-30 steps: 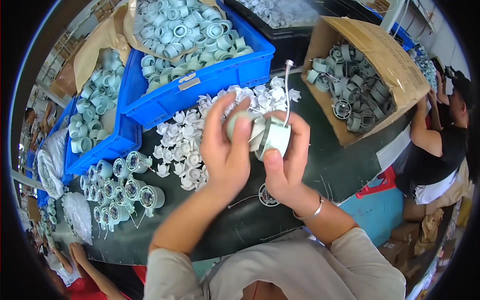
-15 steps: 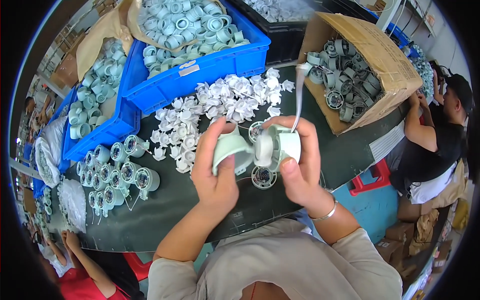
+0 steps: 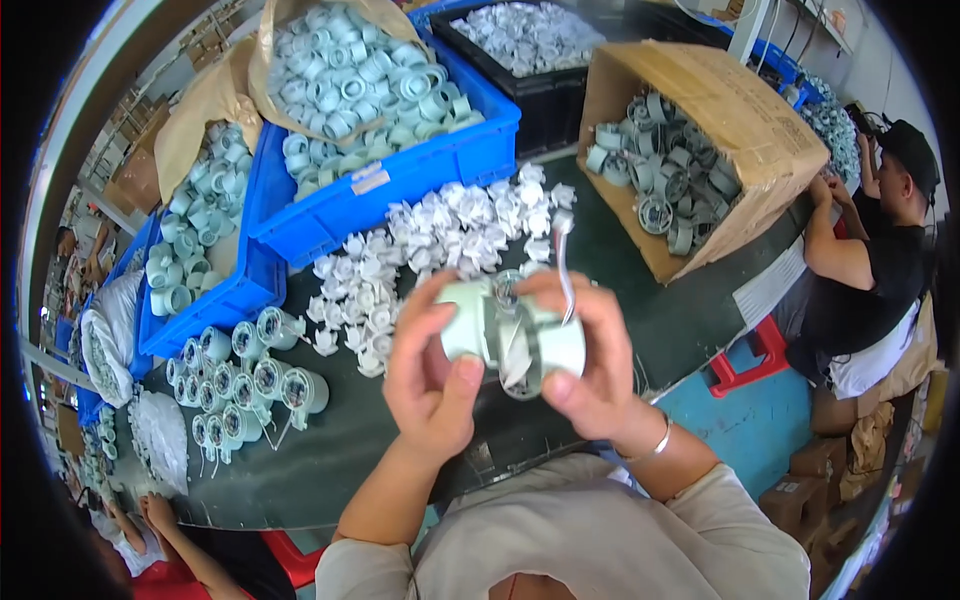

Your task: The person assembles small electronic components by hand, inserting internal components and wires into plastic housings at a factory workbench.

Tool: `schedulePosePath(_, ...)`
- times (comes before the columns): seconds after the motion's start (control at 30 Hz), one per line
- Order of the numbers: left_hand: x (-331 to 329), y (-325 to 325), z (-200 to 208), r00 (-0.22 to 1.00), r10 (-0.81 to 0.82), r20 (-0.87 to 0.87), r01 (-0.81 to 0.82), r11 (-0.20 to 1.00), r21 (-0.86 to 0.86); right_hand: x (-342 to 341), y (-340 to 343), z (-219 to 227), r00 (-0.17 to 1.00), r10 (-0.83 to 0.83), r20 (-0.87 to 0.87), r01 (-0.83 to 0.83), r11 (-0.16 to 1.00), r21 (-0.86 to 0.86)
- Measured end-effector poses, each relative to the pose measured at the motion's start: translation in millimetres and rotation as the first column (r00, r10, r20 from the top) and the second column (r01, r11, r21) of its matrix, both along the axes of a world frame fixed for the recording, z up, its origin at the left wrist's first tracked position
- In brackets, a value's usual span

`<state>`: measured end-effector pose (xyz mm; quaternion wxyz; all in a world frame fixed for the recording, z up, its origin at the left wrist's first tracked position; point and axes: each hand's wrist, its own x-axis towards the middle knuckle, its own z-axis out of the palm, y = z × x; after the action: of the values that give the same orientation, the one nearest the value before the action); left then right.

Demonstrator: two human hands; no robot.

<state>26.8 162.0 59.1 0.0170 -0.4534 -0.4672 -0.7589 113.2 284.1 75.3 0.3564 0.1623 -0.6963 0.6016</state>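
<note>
Over the table, my left hand [image 3: 432, 375] is closed round a pale green plastic cup [image 3: 464, 322], thumb in front and fingers behind. Beside it my right hand [image 3: 592, 365] grips a pale green round housing [image 3: 563, 346], from which a white cable [image 3: 566, 272] rises with a small connector at its end. The two parts sit close together, their open sides facing. A white plastic piece [image 3: 516, 358] shows in the narrow gap; whether the rims touch I cannot tell. Behind them, partly hidden, lies a round unit with a circuit board [image 3: 506, 284].
White petal-shaped parts [image 3: 450, 225] lie heaped beyond my hands. Blue bins [image 3: 400, 175] of pale green cups stand behind. At left are rows of assembled housings [image 3: 240, 380]; at right, a cardboard box [image 3: 730, 110] of grey-green parts. Co-workers sit either side, one in black [image 3: 870, 265].
My hands have come together, narrowing the gap between the cup and the housing. The right hand moved left, and the cable tilted with it. The whole view shifted slightly.
</note>
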Motion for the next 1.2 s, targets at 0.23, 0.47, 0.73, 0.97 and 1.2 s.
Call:
schedulePosePath(0.23,6.0,-7.3,15.1,0.870,0.140,-0.473,-0.232,0.962,-0.143,-0.7,-5.7,-1.2,0.981,0.030,0.191,-0.001,0.989,-0.151)
schedulePosePath(0.47,4.4,-18.7,25.5,0.850,0.050,-0.525,-0.247,0.917,-0.312,1.6,-2.2,-4.7,0.983,-0.080,0.167,0.084,0.996,-0.021)
schedulePosePath(0.73,12.1,-17.7,17.1,0.868,0.147,-0.474,-0.242,0.959,-0.146,0.8,-7.6,-0.4,0.989,-0.042,0.143,0.046,0.999,-0.023)
schedulePosePath(0.97,11.9,-13.0,10.4,0.818,0.205,-0.538,-0.317,0.941,-0.123,-0.2,-5.4,-3.3,0.992,-0.048,0.118,0.047,0.999,0.009)
schedulePosePath(1.2,14.2,-18.0,11.7,0.806,0.180,-0.564,-0.333,0.926,-0.180,3.0,-1.9,-4.9,0.999,-0.031,-0.012,0.032,0.996,0.088)
